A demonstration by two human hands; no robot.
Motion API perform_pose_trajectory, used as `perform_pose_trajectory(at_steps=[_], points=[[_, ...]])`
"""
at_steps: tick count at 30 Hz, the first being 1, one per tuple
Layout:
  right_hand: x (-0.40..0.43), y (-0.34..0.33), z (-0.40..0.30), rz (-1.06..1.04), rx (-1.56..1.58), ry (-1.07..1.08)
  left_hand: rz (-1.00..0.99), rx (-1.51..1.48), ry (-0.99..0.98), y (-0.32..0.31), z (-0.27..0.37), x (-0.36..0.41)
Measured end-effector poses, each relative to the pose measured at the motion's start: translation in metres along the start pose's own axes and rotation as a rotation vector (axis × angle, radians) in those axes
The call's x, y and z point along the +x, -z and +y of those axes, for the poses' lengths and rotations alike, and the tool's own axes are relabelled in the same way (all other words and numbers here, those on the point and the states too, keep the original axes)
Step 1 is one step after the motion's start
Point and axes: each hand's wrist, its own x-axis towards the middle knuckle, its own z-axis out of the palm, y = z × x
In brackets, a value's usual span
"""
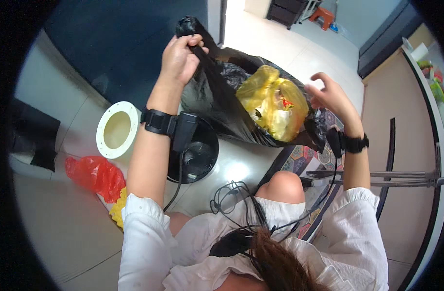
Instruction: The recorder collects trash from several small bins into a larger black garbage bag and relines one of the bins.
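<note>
My left hand (183, 54) grips the gathered rim of a large black plastic bag (225, 105) and holds that side up. In the bag's wide mouth lies a knotted yellow translucent plastic bag (274, 103), with crumpled, mixed contents showing through it. Just right of the bag's opening, my right hand (325, 92) is raised with its fingers apart and curled, and nothing shows in it. Below my left wrist, partly hidden by the forearm, a round black bin (198, 156) stands on the tiled floor.
Left of the bin is a white ring-shaped rim (134, 127) of a container. Near it lie a red plastic bag (94, 174) and a yellow item (118, 211). Black cables (229, 198) hang by my knees. A patterned mat (298, 156) and cabinet with long handles (391, 156) are at right.
</note>
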Motion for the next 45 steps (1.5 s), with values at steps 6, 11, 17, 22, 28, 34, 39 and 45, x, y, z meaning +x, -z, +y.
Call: perform_pose_trajectory(at_steps=[6, 11, 17, 22, 28, 34, 39, 45], points=[[-0.023, -0.057, 0.11, 0.474, -0.92, -0.087, 0.074, 0.008, 0.008, 0.001, 0.007, 0.002], [0.033, -0.038, 0.21, 0.741, -0.628, 0.117, 0.127, 0.072, 0.01, -0.006, 0.017, -0.005], [0.01, 0.06, 0.127, 0.659, 1.236, 0.132, 0.111, 0.163, -0.039, 0.008, 0.061, 0.025], [-0.016, 0.09, 0.097, 0.475, 1.459, 0.182, 0.056, 0.122, -0.113, 0.019, 0.092, 0.036], [-0.005, 0.107, 0.104, 1.021, 1.223, 0.256, -0.164, 0.778, -0.086, -0.027, 0.08, 0.037], [0.03, 0.113, 0.135, 0.823, 1.218, 0.325, -0.09, 0.839, 0.043, -0.021, 0.056, 0.039], [0.082, 0.127, 0.152, 0.685, 1.283, 0.111, -0.226, 0.826, 0.148, -0.04, 0.028, -0.003], [0.122, 0.162, 0.188, 0.807, 1.15, 0.221, -0.437, 1.097, -0.122, -0.074, -0.004, -0.036]])
